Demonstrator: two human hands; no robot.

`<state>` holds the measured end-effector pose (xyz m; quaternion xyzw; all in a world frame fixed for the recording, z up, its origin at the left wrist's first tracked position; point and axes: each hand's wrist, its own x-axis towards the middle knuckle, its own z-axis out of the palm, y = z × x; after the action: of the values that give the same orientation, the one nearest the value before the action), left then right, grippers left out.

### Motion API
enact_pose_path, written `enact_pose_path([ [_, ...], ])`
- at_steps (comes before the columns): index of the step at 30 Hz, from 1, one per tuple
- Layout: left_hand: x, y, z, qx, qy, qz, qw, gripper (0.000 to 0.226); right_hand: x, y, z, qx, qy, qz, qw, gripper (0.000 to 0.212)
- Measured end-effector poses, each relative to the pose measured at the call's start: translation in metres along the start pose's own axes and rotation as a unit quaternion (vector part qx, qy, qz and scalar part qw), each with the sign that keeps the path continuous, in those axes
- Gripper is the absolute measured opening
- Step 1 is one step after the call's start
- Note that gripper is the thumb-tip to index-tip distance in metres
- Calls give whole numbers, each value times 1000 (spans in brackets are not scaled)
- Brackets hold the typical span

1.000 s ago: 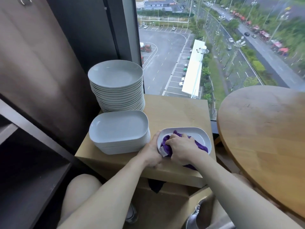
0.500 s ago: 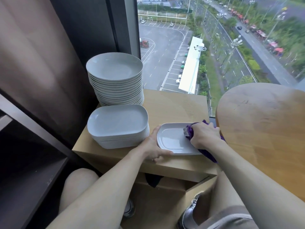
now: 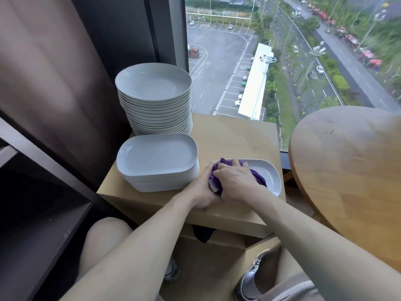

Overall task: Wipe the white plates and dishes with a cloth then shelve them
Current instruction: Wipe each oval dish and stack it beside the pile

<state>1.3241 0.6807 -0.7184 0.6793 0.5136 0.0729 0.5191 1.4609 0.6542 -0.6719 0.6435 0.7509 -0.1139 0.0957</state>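
Back across the white dish (image 3: 270, 172) with the purple cloth (image 3: 259, 180) in the right hand (image 3: 234, 181): from its right end half a second ago to its left end, up against the left hand (image 3: 201, 192), baring the right half.

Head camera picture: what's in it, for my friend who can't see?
A person's right hand presses a purple cloth into a white oblong dish while the left hand steadies it. Beside it on the pale wooden cabinet stand stacks of white oblong dishes and round white plates.
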Motion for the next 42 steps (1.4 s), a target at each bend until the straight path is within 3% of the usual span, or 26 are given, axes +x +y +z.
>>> enact_pose_path([
  [2, 2, -3, 2, -3, -8, -27, 1000, 117, -12, 11, 3, 17, -14, -10, 1000, 13],
  [8, 4, -4, 4, -32, 3, -24, 999, 125, -38, 35, -5, 31, -44, 24, 998, 13],
  [18, 4, -2, 4, -38, -10, -29, 999, 129, -44, 82, -8, 68, -74, 197, 975, 8],
  [26, -2, 5, 2, -22, -25, -31, 999, 130, -8, 54, 1, 14, -1, 257, 966, 38],
  [31, -3, 3, 1, -16, -24, -33, 999, 132, 7, 32, 8, -43, 22, 208, 977, 49],
  [37, -8, 13, -2, -18, -28, 9, 999, 110, 5, -9, 7, -61, 33, 27, 997, 49],
  [42, -6, 6, 0, -30, -30, -16, 999, 110, -21, 15, 3, -36, 15, -38, 999, 31],
])
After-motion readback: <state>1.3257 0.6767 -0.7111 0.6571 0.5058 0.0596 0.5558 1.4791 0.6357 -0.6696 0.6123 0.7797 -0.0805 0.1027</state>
